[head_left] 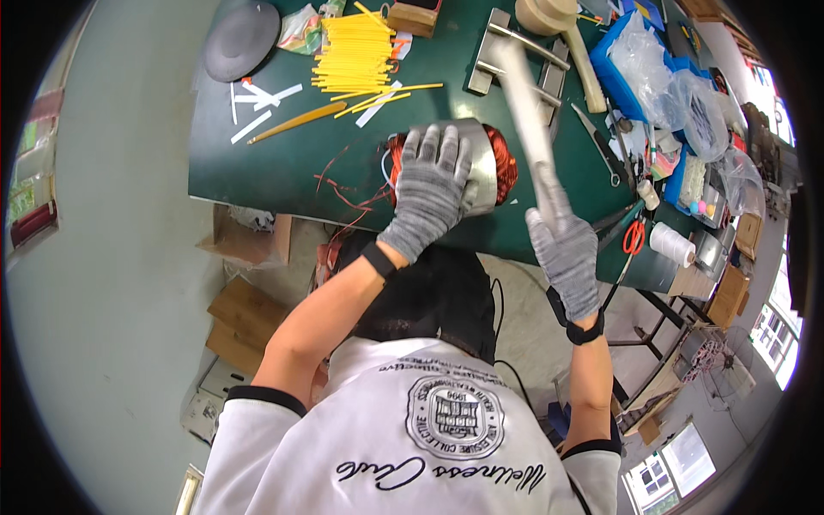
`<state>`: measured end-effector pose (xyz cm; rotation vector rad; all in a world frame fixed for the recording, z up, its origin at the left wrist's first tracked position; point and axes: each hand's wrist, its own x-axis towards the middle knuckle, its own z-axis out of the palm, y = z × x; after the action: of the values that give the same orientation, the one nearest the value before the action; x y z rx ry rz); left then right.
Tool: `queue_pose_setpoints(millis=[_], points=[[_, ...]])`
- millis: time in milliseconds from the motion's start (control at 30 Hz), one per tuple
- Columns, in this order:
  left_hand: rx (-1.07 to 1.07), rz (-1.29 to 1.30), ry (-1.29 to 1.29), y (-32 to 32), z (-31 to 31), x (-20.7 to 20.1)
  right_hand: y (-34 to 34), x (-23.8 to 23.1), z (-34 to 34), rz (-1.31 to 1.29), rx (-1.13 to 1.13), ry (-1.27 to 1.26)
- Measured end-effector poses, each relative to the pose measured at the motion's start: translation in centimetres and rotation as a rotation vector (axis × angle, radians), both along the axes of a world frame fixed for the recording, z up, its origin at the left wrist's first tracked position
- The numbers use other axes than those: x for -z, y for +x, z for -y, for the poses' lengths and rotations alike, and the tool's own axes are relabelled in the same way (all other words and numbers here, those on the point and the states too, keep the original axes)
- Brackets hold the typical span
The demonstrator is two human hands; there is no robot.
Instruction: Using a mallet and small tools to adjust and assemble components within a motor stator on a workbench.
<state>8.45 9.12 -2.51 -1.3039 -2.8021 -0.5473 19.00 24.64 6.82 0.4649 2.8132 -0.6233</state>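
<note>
A motor stator (482, 176), a silvery metal ring with red-brown copper windings bulging from its ends, lies on its side near the front edge of the green table. My left hand (432, 176), in a grey striped glove, rests over it with the fingers curved across the metal and holds it. Loose winding wires trail from the left end. To the right, my gloved right hand (566, 257) is closed around a long pale tool (534, 129), raised and smeared by motion, so its exact kind does not show.
Yellow tubes (356, 51), white strips and a grey disc (242, 41) lie far left. A metal frame (524, 64) and wooden mallet (584, 73) lie beyond the stator. Scissors (633, 236), a white thread spool (672, 245) and blue bins (622, 69) line the right side.
</note>
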Motion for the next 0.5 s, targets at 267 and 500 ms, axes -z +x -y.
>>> queue_pose_setpoints(millis=[267, 500], points=[[-0.323, 0.070, 0.392, -2.0, 2.7, -0.2, 1.4, 6.0, -1.0, -0.081, 0.323, -0.268], [-0.661, 1.234, 0.678, -0.5, 6.1, 3.3, -2.2, 8.3, -0.8, -0.233, 0.519, -0.957]])
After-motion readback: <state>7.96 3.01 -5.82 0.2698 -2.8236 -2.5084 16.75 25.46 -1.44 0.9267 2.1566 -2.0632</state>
